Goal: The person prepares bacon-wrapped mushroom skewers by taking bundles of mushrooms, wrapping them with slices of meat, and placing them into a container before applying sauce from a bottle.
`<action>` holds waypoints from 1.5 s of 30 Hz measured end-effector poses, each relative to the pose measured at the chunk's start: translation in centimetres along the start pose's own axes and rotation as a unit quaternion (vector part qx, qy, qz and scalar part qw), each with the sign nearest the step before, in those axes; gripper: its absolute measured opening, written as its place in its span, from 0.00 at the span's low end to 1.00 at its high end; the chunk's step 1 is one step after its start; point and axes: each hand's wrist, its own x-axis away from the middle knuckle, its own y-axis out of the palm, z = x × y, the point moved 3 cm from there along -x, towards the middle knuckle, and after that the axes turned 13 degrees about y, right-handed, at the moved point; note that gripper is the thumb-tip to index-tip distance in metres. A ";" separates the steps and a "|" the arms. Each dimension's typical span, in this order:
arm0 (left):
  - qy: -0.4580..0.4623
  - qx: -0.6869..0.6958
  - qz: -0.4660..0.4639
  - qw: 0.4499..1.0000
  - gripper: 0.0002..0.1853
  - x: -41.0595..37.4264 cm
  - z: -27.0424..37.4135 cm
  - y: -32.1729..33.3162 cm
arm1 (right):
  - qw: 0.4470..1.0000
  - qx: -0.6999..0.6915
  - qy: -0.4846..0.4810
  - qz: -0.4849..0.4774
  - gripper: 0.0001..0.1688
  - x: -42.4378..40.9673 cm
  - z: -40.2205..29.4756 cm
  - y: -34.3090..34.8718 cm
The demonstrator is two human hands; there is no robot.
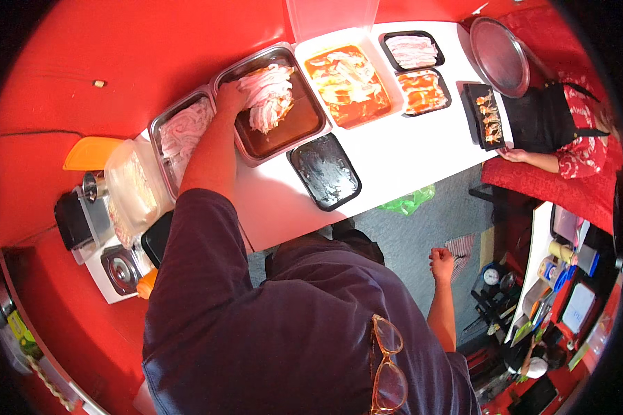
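Note:
My left hand [231,98] reaches into a deep metal tray [319,116], touching a pile of pale sliced meat [270,96] that lies over reddish-brown liquid. Its fingertips are partly hidden, so its grip cannot be told. My right hand [441,262] hangs at my right side, fingers curled, with nothing visible in it. Nearest me on the white table [384,155] lies a wet black tray [324,171]. Right of the metal tray, a white tub [394,98] holds meat in orange-red sauce [345,85]. Two small black trays beyond hold pale strips [410,51] and sauced strips [423,92].
More sliced meat [184,129] fills a metal tray at left, beside a clear plastic container [135,181]. At the far right a person [545,119] in a black apron touches a black tray of skewered food [488,116]. A round metal tray [500,57] stands behind; a green plastic bag [407,201] hangs below.

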 end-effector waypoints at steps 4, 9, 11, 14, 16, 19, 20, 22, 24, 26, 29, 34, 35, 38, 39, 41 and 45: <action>-0.016 0.015 -0.030 0.999 0.22 -0.7 -2.6 0.4 | 1.000 0.011 0.016 -0.012 0.13 2.1 1.5 3.3; 0.064 0.027 -0.049 0.996 0.18 -2.5 -2.5 0.9 | 0.992 0.080 -0.094 -0.002 0.13 4.0 -1.5 6.8; 0.081 0.060 -0.057 0.993 0.17 -2.9 -2.8 0.3 | 0.989 0.089 -0.117 -0.001 0.14 4.0 -3.6 7.6; 0.067 0.138 -0.006 0.988 0.16 -2.5 -3.0 0.6 | 0.989 0.062 -0.133 0.000 0.14 4.6 -6.8 7.7; 0.032 0.269 0.053 0.961 0.13 -1.9 -3.8 1.0 | 0.987 0.075 -0.144 0.010 0.15 4.9 -8.6 7.5; -0.019 0.385 -0.017 0.923 0.11 -2.1 -4.0 0.4 | 0.986 0.069 -0.150 0.014 0.14 5.9 -11.2 7.4; -0.008 0.383 0.001 0.924 0.09 -1.9 -3.8 0.1 | 0.986 0.075 -0.149 0.010 0.14 6.4 -12.2 7.3; 0.019 0.383 0.034 0.923 0.07 -1.6 -2.6 -0.1 | 0.986 0.085 -0.146 0.009 0.15 6.8 -13.0 7.4; 0.041 0.390 0.101 0.914 0.08 -1.2 -2.1 -0.8 | 0.985 0.092 -0.144 0.002 0.16 7.1 -13.9 7.6; -0.002 0.421 0.139 0.896 0.09 -1.1 -2.5 -1.3 | 0.984 0.084 -0.155 -0.014 0.17 7.2 -15.2 8.1; -0.151 0.525 0.070 0.835 0.13 -1.3 -0.3 -0.3 | 0.988 0.068 -0.139 -0.021 0.17 8.1 -14.6 8.0; -0.246 0.547 -0.150 0.786 0.17 -2.2 -7.1 -0.5 | 0.984 0.063 -0.162 -0.032 0.17 8.3 -17.3 8.6; -0.248 0.521 -0.195 0.793 0.17 -2.2 -8.6 -0.9 | 0.982 0.054 -0.175 -0.039 0.17 7.6 -17.2 9.2; -0.264 0.489 -0.137 0.820 0.12 -2.7 -5.7 0.0 | 0.986 0.028 -0.163 -0.030 0.17 7.3 -15.1 9.4; -0.256 0.486 -0.111 0.828 0.12 -2.8 -6.2 -1.3 | 0.984 0.012 -0.175 -0.038 0.17 6.8 -15.8 10.0; -0.147 0.466 -0.116 0.865 0.11 -3.4 1.3 -2.2 | 0.988 0.019 -0.153 -0.028 0.17 6.9 -15.0 9.6; 0.046 0.289 -0.113 0.950 0.14 -2.6 7.2 -7.4 | 0.980 -0.045 -0.177 -0.084 0.17 6.5 -19.2 12.8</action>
